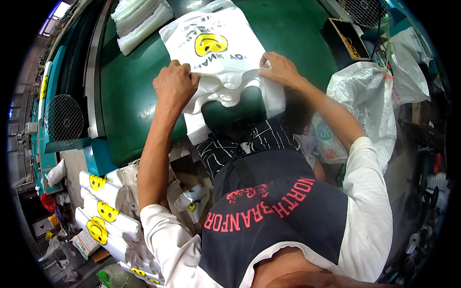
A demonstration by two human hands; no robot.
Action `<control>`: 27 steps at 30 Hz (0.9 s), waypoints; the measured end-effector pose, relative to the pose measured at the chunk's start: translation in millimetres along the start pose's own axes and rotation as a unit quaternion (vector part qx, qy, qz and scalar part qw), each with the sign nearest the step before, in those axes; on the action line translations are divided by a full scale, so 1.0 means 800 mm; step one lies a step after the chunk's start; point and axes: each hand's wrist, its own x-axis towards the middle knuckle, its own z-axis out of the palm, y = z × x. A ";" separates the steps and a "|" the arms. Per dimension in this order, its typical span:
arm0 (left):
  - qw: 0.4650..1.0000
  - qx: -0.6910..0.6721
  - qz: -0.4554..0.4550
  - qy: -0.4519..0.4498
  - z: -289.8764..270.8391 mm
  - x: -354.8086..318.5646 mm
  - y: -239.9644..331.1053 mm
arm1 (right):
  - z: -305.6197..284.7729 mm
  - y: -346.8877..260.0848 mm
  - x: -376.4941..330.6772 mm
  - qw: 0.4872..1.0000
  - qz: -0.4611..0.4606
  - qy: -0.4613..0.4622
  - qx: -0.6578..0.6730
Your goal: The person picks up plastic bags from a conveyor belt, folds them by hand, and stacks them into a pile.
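White plastic carrier bags (240, 43) with a yellow smiley print lie in a layered stack on the green worktop (134, 96), their handle ends toward me and hanging past the near edge. My left hand (176, 87) is closed on the stack's left side, fingers curled at the base of a handle. On the opposite side my right hand (281, 69) pinches the right edge between thumb and fingers. Between the hands the plastic is rumpled around the cut-out neck of the handles.
Folded white bags (144, 29) lie at the worktop's far left. Bundles of smiley-printed bags (108, 211) are piled at lower left. A large white sack (362, 96) stands to the right, below a black box (346, 41) with yellow cord. A round fan guard (65, 119) is at left.
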 end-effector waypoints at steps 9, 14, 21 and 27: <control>0.832 -0.522 -0.099 -0.158 0.103 -0.086 -0.030 | -0.034 0.017 -0.052 0.947 0.084 -0.055 0.304; 0.654 -0.688 -0.225 -0.219 0.069 -0.045 -0.001 | -0.063 0.023 -0.042 0.956 0.092 -0.159 0.228; 0.939 -0.274 0.198 -0.068 0.109 0.002 0.039 | -0.017 -0.042 0.031 0.876 0.077 -0.276 0.389; 0.956 -0.152 0.234 -0.092 0.127 -0.018 0.038 | -0.003 -0.001 0.015 0.876 -0.396 0.019 -0.274</control>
